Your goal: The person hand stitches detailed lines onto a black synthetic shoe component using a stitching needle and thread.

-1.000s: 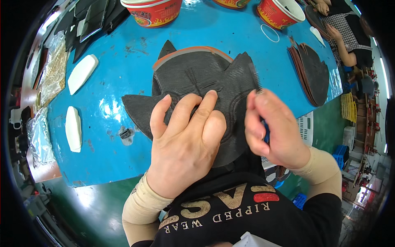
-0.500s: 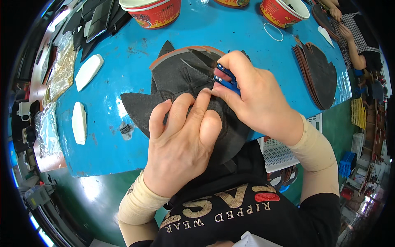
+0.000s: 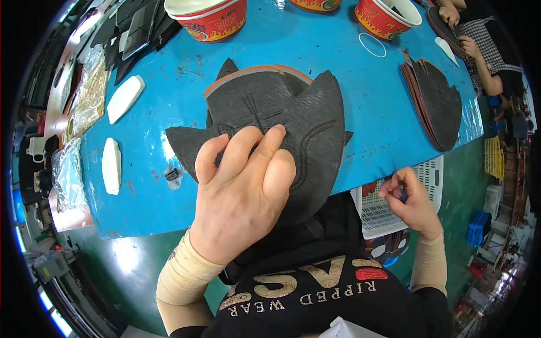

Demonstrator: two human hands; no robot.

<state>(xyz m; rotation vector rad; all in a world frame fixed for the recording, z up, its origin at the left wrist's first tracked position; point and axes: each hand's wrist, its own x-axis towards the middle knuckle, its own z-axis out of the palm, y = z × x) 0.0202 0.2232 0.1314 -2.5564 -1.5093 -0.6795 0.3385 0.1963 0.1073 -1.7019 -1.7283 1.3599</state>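
Observation:
Several black leather shoe uppers (image 3: 316, 141), with stitched lines and a brown edge, lie overlapped at the table's front edge. My left hand (image 3: 239, 180) is on the top one with bent fingers, holding it down near its stitched cross lines; part of the piece is hidden under the palm. Off to the right, my right hand (image 3: 414, 203) is closed round blue-handled thread snips (image 3: 404, 195), mostly hidden by the fingers. It hovers by the table edge, above a white plastic basket (image 3: 372, 217), apart from the uppers.
A stack of dark leather pieces (image 3: 437, 104) stands on the blue table (image 3: 152, 219) at right. Red paper bowls (image 3: 211, 21) line the back. White pads (image 3: 111, 166) and plastic bags (image 3: 67, 180) lie left. Another person's hand (image 3: 469, 47) works at far right.
My right hand has moved away from the upper, down and right to the basket, with the snips. The upper's right flap now shows uncovered. My left hand stays on the piece, fingers slightly shifted.

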